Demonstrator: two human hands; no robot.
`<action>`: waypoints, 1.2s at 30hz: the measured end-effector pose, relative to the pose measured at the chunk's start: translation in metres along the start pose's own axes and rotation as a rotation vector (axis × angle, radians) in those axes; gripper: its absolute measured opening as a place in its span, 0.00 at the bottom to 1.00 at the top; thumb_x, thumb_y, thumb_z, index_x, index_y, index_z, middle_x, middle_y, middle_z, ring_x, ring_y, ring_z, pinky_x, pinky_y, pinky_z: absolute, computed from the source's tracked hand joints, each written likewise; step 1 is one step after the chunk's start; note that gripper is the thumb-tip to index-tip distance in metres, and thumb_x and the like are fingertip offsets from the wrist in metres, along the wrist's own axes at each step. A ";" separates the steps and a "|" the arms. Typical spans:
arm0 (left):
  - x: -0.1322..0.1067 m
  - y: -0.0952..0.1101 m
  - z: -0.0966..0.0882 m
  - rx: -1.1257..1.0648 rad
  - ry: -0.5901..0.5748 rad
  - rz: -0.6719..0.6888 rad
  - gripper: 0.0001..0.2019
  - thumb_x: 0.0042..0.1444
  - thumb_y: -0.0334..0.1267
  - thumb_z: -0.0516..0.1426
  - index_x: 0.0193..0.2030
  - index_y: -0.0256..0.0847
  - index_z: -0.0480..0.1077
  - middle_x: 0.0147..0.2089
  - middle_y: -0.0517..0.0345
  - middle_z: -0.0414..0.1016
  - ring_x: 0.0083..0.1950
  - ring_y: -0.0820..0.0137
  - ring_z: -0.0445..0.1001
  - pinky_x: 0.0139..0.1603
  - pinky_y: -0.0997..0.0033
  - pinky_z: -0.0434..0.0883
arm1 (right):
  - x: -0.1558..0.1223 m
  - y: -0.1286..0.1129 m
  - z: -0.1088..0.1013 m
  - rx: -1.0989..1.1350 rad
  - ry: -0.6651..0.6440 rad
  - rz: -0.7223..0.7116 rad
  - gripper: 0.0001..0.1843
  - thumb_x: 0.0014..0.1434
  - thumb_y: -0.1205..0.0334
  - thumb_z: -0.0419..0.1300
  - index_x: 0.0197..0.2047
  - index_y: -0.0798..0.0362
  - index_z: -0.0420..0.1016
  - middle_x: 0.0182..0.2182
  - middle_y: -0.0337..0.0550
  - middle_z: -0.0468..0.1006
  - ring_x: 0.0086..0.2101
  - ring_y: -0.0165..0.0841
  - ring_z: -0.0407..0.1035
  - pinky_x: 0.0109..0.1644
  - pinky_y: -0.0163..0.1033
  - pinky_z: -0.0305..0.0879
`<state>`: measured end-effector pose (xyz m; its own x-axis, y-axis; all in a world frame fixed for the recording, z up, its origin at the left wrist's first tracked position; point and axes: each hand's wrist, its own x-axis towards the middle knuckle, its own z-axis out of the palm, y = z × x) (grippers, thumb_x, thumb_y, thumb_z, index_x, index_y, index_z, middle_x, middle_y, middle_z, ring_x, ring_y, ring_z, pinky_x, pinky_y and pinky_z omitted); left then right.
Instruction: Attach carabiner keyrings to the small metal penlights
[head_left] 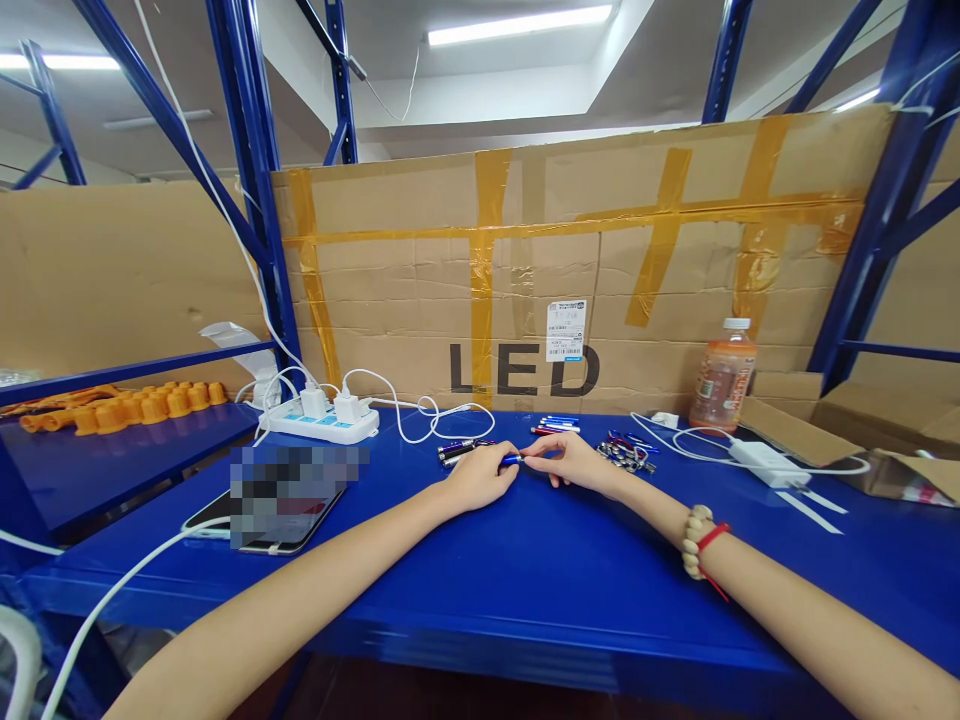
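My left hand (pixel 480 477) and my right hand (pixel 574 462) meet near the middle of the blue shelf top (pixel 525 570). Both pinch a small blue pen-like tube (pixel 512 459), the left hand curled round one end and the right hand's fingertips on the other. A beaded bracelet with a red cord (pixel 699 542) sits on my right wrist. Just behind the hands lie a few dark and silver tubes (pixel 461 450), several blue and red tubes (pixel 556 425) and a heap of metal key rings (pixel 626 455).
A white power strip (pixel 322 420) with chargers and white cables stands at the back left, a phone (pixel 270 510) lies front left. An orange drink bottle (pixel 722 375), a white adapter (pixel 769 464) and open cartons (pixel 862 430) are at the right. Taped cardboard forms the back wall; orange parts (pixel 127 405) line the left shelf.
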<state>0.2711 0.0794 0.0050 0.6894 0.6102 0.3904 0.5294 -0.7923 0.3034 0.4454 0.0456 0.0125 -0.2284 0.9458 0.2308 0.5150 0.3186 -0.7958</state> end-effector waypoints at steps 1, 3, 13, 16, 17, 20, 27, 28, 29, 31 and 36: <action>0.000 0.000 0.000 -0.001 -0.003 -0.001 0.12 0.54 0.38 0.47 0.43 0.41 0.66 0.42 0.55 0.73 0.42 0.66 0.72 0.42 0.68 0.66 | 0.000 -0.001 0.000 -0.004 0.001 0.005 0.20 0.45 0.49 0.59 0.33 0.58 0.74 0.29 0.43 0.74 0.15 0.20 0.61 0.14 0.27 0.53; 0.000 0.000 -0.001 -0.004 -0.007 -0.002 0.13 0.54 0.38 0.47 0.43 0.41 0.66 0.42 0.55 0.73 0.41 0.66 0.72 0.42 0.68 0.67 | -0.001 -0.002 0.000 -0.014 0.002 0.012 0.19 0.45 0.50 0.59 0.33 0.58 0.74 0.29 0.43 0.74 0.15 0.20 0.61 0.14 0.27 0.52; 0.000 0.000 0.000 0.006 -0.008 -0.001 0.12 0.53 0.36 0.47 0.43 0.41 0.66 0.40 0.56 0.74 0.40 0.67 0.72 0.40 0.69 0.67 | 0.000 0.000 0.000 -0.025 -0.002 0.006 0.16 0.47 0.52 0.58 0.32 0.58 0.74 0.30 0.44 0.75 0.15 0.20 0.61 0.15 0.28 0.53; 0.000 0.000 0.000 0.009 -0.009 0.005 0.12 0.53 0.36 0.46 0.42 0.41 0.66 0.39 0.56 0.74 0.40 0.67 0.72 0.40 0.70 0.67 | 0.000 -0.001 0.000 -0.023 -0.004 0.009 0.16 0.46 0.52 0.58 0.32 0.58 0.74 0.31 0.44 0.75 0.15 0.20 0.61 0.15 0.28 0.53; 0.000 0.000 0.000 0.013 -0.011 0.004 0.12 0.53 0.37 0.46 0.42 0.41 0.66 0.39 0.56 0.74 0.39 0.67 0.72 0.39 0.70 0.67 | 0.000 -0.001 0.000 -0.021 -0.005 0.011 0.16 0.46 0.52 0.58 0.32 0.58 0.74 0.31 0.44 0.75 0.15 0.20 0.61 0.15 0.28 0.53; 0.000 0.000 0.000 0.029 -0.014 0.003 0.12 0.53 0.37 0.46 0.42 0.41 0.66 0.39 0.56 0.74 0.39 0.67 0.72 0.38 0.69 0.67 | 0.000 -0.001 0.000 -0.016 -0.008 0.012 0.17 0.46 0.52 0.59 0.32 0.58 0.73 0.30 0.44 0.75 0.15 0.20 0.61 0.15 0.28 0.53; 0.000 0.001 0.000 0.059 -0.035 -0.001 0.12 0.53 0.38 0.46 0.42 0.41 0.66 0.38 0.56 0.74 0.39 0.67 0.72 0.38 0.69 0.67 | 0.001 0.003 0.001 -0.008 -0.011 -0.025 0.17 0.45 0.51 0.59 0.30 0.59 0.73 0.31 0.43 0.74 0.14 0.19 0.60 0.18 0.30 0.57; 0.000 0.001 0.000 0.065 -0.037 0.002 0.12 0.53 0.38 0.46 0.42 0.41 0.66 0.38 0.56 0.74 0.39 0.67 0.72 0.38 0.69 0.67 | 0.001 0.003 0.001 -0.012 -0.012 -0.030 0.17 0.45 0.51 0.59 0.30 0.59 0.73 0.31 0.43 0.74 0.14 0.19 0.60 0.19 0.30 0.58; 0.000 0.001 0.000 0.073 -0.039 0.007 0.12 0.53 0.38 0.46 0.42 0.41 0.66 0.38 0.56 0.74 0.39 0.66 0.72 0.38 0.69 0.67 | 0.001 0.004 0.001 -0.017 -0.014 -0.033 0.17 0.45 0.51 0.59 0.29 0.59 0.73 0.30 0.43 0.74 0.14 0.19 0.60 0.19 0.30 0.58; 0.000 0.000 0.000 0.090 -0.042 0.018 0.12 0.53 0.38 0.46 0.41 0.41 0.66 0.37 0.56 0.74 0.38 0.66 0.71 0.38 0.69 0.67 | 0.002 0.004 0.001 -0.026 -0.021 -0.035 0.18 0.45 0.51 0.59 0.29 0.59 0.73 0.31 0.44 0.75 0.15 0.19 0.60 0.20 0.31 0.59; 0.000 -0.001 0.000 0.091 -0.042 0.026 0.12 0.53 0.37 0.46 0.41 0.41 0.66 0.36 0.58 0.73 0.37 0.67 0.71 0.37 0.69 0.67 | 0.002 0.002 0.001 -0.034 -0.026 -0.024 0.18 0.44 0.50 0.59 0.30 0.59 0.74 0.31 0.44 0.75 0.15 0.19 0.59 0.20 0.31 0.59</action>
<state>0.2704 0.0801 0.0042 0.7224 0.5904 0.3601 0.5525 -0.8059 0.2129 0.4457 0.0478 0.0106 -0.2617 0.9362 0.2345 0.5372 0.3431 -0.7705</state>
